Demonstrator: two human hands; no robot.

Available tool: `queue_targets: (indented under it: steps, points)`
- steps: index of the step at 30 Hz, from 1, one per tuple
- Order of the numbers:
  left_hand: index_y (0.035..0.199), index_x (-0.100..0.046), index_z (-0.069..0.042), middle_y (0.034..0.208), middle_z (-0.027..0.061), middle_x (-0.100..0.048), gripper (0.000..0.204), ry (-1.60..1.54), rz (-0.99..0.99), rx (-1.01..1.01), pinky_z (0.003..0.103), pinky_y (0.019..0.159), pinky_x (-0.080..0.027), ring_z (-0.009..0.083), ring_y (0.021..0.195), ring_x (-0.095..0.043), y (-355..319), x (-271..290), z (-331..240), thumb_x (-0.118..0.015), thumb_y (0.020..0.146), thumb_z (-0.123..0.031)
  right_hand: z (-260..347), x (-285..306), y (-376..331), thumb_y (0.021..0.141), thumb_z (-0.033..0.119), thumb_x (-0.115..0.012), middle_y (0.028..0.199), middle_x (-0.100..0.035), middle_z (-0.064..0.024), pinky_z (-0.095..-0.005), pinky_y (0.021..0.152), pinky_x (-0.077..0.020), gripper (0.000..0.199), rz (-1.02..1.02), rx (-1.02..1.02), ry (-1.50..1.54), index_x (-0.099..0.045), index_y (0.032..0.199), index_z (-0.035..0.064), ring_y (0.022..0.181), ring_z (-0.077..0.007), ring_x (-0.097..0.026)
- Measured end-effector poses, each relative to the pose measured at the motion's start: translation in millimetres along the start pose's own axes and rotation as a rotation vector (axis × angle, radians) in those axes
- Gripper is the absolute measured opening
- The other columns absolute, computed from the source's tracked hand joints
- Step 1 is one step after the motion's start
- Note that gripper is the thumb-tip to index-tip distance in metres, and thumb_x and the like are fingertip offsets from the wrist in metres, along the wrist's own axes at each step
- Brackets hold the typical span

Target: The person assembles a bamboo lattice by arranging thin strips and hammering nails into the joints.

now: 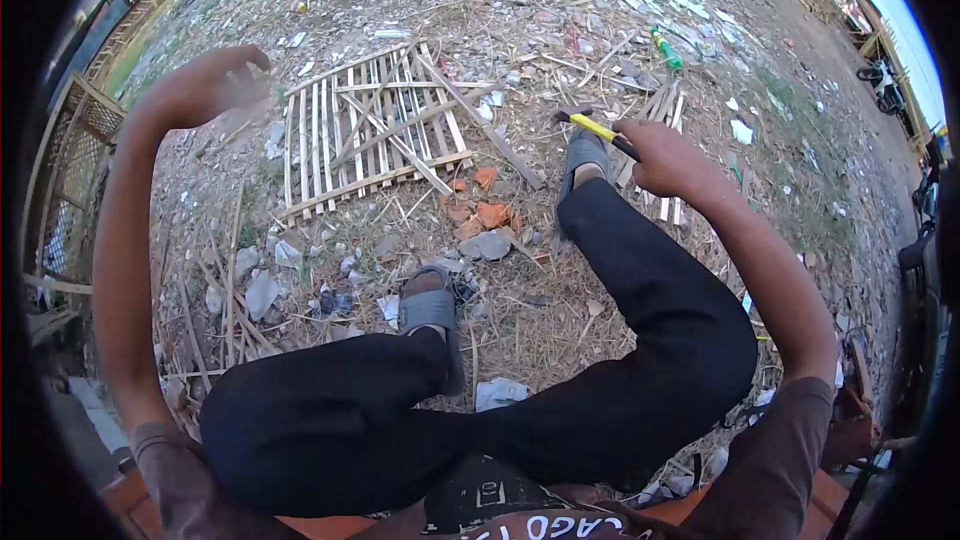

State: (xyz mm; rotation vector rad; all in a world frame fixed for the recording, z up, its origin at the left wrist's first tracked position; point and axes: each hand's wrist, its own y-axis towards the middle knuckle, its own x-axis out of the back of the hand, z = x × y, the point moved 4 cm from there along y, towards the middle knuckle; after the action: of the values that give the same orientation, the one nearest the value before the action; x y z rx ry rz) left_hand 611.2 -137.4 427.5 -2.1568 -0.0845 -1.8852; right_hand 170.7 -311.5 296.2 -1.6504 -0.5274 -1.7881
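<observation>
My right hand (pixel 665 162) is wrapped round the black grip of a hammer (pixel 602 129) with a yellow shaft. Its dark head points left, just above my right sandal (pixel 588 152). Raised at the far left, my left hand (pixel 215 80) is bent at the wrist, and its fingers are too smeared to read. Right of that hand lies a panel of wooden slats (pixel 375 125) on the ground, with loose strips lying crosswise over it. Broken orange brick pieces (pixel 490 215) and a grey stone (pixel 486 245) sit between the panel and my feet.
A bundle of thin wood strips (pixel 660 105) lies beyond my right hand, near a green bottle (pixel 665 48). A mesh-filled wooden frame (pixel 75 160) stands at the left edge. Litter and rubble cover the ground. A motorbike (pixel 882 85) is at the far right.
</observation>
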Motion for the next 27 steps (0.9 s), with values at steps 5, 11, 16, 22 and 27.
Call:
queue_targets:
  steps: [5, 11, 16, 22, 27]
  points:
    - [0.123, -0.055, -0.012, 0.095, 0.0062, -0.063, 0.043, 0.132, -0.040, 0.028, 0.033, 0.077, -0.049, 0.0167, 0.083, -0.060, -38.4, 23.3, -28.0, -0.064, 0.088, -0.035, 3.1, -2.5, -24.7, 0.070, 0.000, -0.056, 0.109, -0.061, -0.0239, -0.0455, 0.094, -0.0445, 0.053, -0.080, 0.060, 0.161, -0.053, 0.123, 0.0011, 0.105, -0.0402, -0.057]
    - [0.121, -0.055, -0.011, 0.097, 0.0080, -0.063, 0.040, 0.274, -0.007, -0.059, 0.035, 0.076, -0.050, 0.0182, 0.083, -0.061, -22.7, 16.2, -73.6, -0.063, 0.089, -0.033, -5.4, -35.2, -17.8, 0.072, 0.003, -0.057, 0.103, -0.063, -0.0237, -0.0431, 0.088, -0.0465, 0.052, -0.137, 0.005, 0.351, -0.053, 0.124, 0.0045, 0.100, -0.0376, -0.060]
    - [0.121, -0.055, -0.010, 0.098, 0.0106, -0.064, 0.039, 0.200, 0.128, -0.205, 0.037, 0.077, -0.050, 0.0217, 0.086, -0.062, 27.6, -24.0, -121.6, -0.062, 0.090, -0.034, -34.8, -98.3, 8.4, 0.075, 0.004, -0.057, 0.089, -0.062, -0.0170, -0.0371, 0.070, -0.0503, 0.054, -0.272, -0.063, 0.480, -0.049, 0.128, 0.0068, 0.074, -0.0287, -0.062]
    - [0.120, -0.055, -0.010, 0.101, 0.0129, -0.065, 0.038, 0.291, 0.249, -0.335, 0.042, 0.080, -0.050, 0.0287, 0.090, -0.063, 101.0, -103.0, -126.2, -0.061, 0.090, -0.031, -37.4, -161.1, 3.2, 0.078, 0.004, -0.058, 0.075, -0.055, -0.0072, -0.0316, 0.055, -0.0457, 0.058, -0.067, -0.357, 1.048, -0.045, 0.134, 0.0070, 0.059, -0.0148, -0.057]
    - [0.122, -0.055, -0.009, 0.103, 0.0147, -0.064, 0.039, 0.154, 0.343, -0.516, 0.044, 0.082, -0.050, 0.0307, 0.090, -0.064, 140.7, -191.7, -149.5, -0.061, 0.089, -0.029, -44.7, -162.8, -15.8, 0.080, 0.000, -0.056, 0.078, -0.051, -0.0059, -0.0283, 0.051, -0.0441, 0.060, -0.073, -0.494, 1.085, -0.039, 0.137, 0.0067, 0.056, -0.0121, -0.054]
